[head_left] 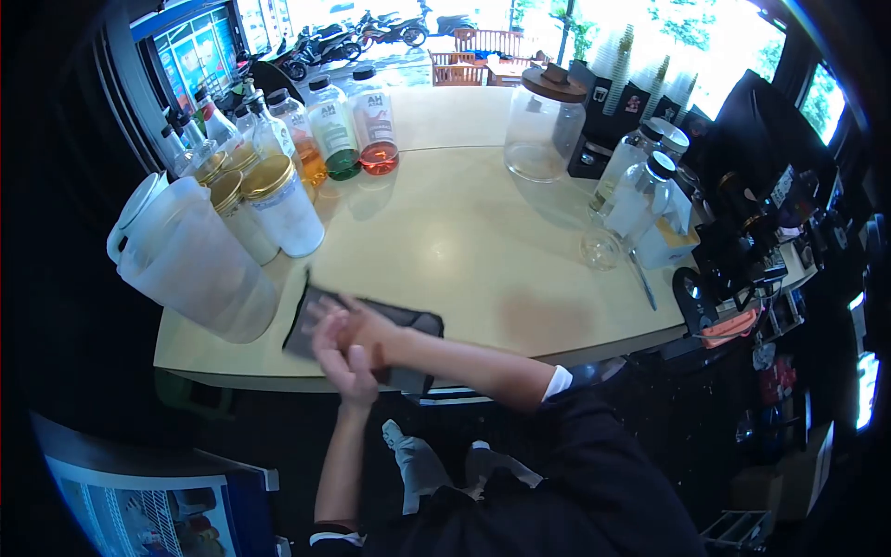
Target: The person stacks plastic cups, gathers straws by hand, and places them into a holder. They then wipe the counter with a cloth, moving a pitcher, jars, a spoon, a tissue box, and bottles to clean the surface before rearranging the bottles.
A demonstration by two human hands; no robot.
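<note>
My left hand (pixel 344 360) reaches up over the near edge of the counter, its thumb apart from its fingers. My right hand (pixel 369 332) crosses in from the right and overlaps it, fingers stretched out and slightly blurred. The two hands seem to touch, and I see nothing held in either one. Below them a dark folded cloth (pixel 418 321) lies at the counter's front edge, partly hidden by the hands and right forearm.
Left on the counter (pixel 445 218) stand a cloudy plastic pitcher (pixel 200 265), a gold-lidded jar of white powder (pixel 283 209) and several syrup bottles (pixel 332 130). A large wooden-lidded jar (pixel 543 130), stacked cups (pixel 613 56), clear bottles (pixel 640 200) and a tissue box (pixel 668 243) stand right.
</note>
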